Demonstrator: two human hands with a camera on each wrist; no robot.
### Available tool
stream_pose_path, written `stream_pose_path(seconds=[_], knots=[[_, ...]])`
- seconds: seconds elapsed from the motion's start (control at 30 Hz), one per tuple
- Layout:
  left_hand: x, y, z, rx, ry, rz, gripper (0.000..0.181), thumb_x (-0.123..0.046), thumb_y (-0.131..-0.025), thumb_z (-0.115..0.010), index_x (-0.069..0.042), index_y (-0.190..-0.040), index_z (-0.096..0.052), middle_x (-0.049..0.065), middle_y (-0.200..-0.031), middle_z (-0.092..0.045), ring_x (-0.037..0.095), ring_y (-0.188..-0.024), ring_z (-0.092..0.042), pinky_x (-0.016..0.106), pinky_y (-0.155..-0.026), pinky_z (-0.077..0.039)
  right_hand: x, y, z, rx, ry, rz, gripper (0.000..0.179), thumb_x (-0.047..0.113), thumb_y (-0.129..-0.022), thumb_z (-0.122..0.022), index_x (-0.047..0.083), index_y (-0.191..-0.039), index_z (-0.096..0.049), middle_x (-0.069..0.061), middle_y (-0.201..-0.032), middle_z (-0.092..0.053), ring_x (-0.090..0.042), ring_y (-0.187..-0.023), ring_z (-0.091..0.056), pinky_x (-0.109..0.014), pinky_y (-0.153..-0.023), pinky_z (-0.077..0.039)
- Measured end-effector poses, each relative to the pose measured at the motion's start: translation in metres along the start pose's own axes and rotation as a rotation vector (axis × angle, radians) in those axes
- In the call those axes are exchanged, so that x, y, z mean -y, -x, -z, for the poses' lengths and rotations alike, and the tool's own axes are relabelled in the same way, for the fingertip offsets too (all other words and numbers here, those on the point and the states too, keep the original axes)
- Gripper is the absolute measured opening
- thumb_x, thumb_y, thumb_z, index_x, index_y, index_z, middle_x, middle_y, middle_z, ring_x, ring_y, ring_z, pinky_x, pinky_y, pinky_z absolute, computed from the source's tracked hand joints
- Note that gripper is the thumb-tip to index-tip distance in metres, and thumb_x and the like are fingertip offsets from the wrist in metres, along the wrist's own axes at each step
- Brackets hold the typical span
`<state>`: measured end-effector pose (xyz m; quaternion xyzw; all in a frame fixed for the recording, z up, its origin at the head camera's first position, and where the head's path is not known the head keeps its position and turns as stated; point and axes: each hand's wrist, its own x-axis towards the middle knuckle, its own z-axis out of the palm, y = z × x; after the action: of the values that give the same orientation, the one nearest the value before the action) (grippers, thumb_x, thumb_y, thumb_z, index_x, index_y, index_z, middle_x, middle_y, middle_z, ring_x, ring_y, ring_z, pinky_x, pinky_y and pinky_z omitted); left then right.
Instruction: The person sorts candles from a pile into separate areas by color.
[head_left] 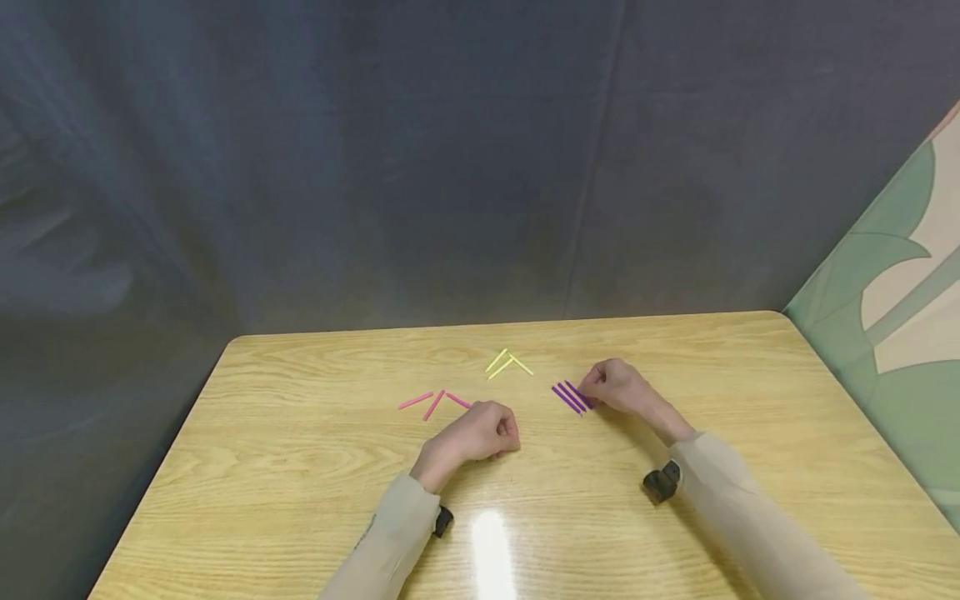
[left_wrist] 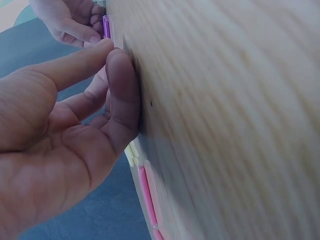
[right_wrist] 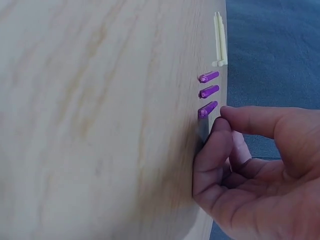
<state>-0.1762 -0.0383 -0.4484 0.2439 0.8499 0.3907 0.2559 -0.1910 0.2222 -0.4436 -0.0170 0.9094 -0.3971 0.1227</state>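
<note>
Three slim purple sticks (head_left: 567, 398) lie side by side on the table, their near ends showing in the right wrist view. The right hand (head_left: 617, 387) is beside the rightmost purple stick (right_wrist: 208, 109), thumb and index fingertips close together and nothing visible between them; whether they touch the stick I cannot tell. Lower on the tabletop rests the left hand (head_left: 480, 430), its fingers loosely curled and holding nothing. Behind it lie three pink sticks (head_left: 433, 406), one partly covered by that hand. Three yellow sticks (head_left: 499, 367) lie farther back, two nearly parallel and one slanting the other way.
The wooden table (head_left: 300, 483) has rounded far corners and ends at a dark curtain (head_left: 420, 167). A panel with a leaf pattern (head_left: 900, 350) stands along the right side. Dark wrist devices (head_left: 662, 482) sit under both sleeves.
</note>
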Motion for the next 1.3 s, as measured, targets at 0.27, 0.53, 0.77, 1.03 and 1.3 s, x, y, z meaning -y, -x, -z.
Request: stream_pose_path(seconds=[0.27, 0.53, 0.77, 1.03, 1.3], knots=[[-0.002, -0.004, 0.0, 0.018, -0.043, 0.011, 0.015, 0.005, -0.086, -0.059, -0.005, -0.076, -0.064, 0.004, -0.06, -0.058, 0.008, -0.046, -0.047, 0.02, -0.046, -0.039, -0.003, 0.001, -0.002, 0.003, -0.015, 0.025, 0.009, 0.005, -0.089, -0.061, -0.003, -0.084, -0.061, -0.007, -0.077, -0.062, -0.013, -0.061, -0.048, -0.022, -0.052, -0.039], [-0.006, -0.006, -0.003, 0.033, -0.06, 0.031, 0.015, 0.005, -0.087, -0.059, -0.005, -0.075, -0.063, 0.002, -0.059, -0.054, 0.008, -0.047, -0.045, 0.02, -0.047, -0.038, -0.007, 0.006, -0.004, 0.0, -0.072, 0.006, 0.01, 0.004, -0.089, -0.062, -0.005, -0.086, -0.061, -0.007, -0.076, -0.062, -0.013, -0.063, -0.049, -0.022, -0.053, -0.041], [-0.009, -0.005, -0.003, 0.034, -0.083, 0.048, 0.022, -0.004, -0.089, -0.061, -0.008, -0.067, -0.059, -0.001, -0.053, -0.051, 0.008, -0.045, -0.043, 0.022, -0.048, -0.037, -0.009, 0.008, -0.004, -0.015, -0.066, 0.034, 0.01, 0.005, -0.09, -0.062, -0.003, -0.085, -0.061, -0.006, -0.074, -0.061, -0.014, -0.063, -0.05, -0.023, -0.055, -0.041], [-0.011, -0.006, 0.002, 0.058, -0.069, 0.074, 0.037, -0.02, -0.093, -0.064, -0.007, -0.06, -0.052, 0.0, -0.05, -0.05, 0.011, -0.044, -0.047, 0.023, -0.047, -0.042, -0.007, 0.008, -0.003, -0.015, -0.115, 0.049, 0.01, 0.004, -0.09, -0.062, -0.006, -0.087, -0.062, -0.009, -0.077, -0.064, -0.014, -0.066, -0.055, -0.023, -0.058, -0.046], [-0.015, -0.005, 0.005, 0.078, -0.035, 0.09, 0.031, -0.023, -0.094, -0.063, -0.002, -0.072, -0.06, 0.005, -0.058, -0.057, 0.013, -0.051, -0.053, 0.026, -0.051, -0.049, -0.008, 0.01, 0.002, -0.032, -0.107, 0.052, 0.011, 0.006, -0.09, -0.063, -0.004, -0.087, -0.062, -0.008, -0.075, -0.062, -0.015, -0.066, -0.053, -0.023, -0.058, -0.046]])
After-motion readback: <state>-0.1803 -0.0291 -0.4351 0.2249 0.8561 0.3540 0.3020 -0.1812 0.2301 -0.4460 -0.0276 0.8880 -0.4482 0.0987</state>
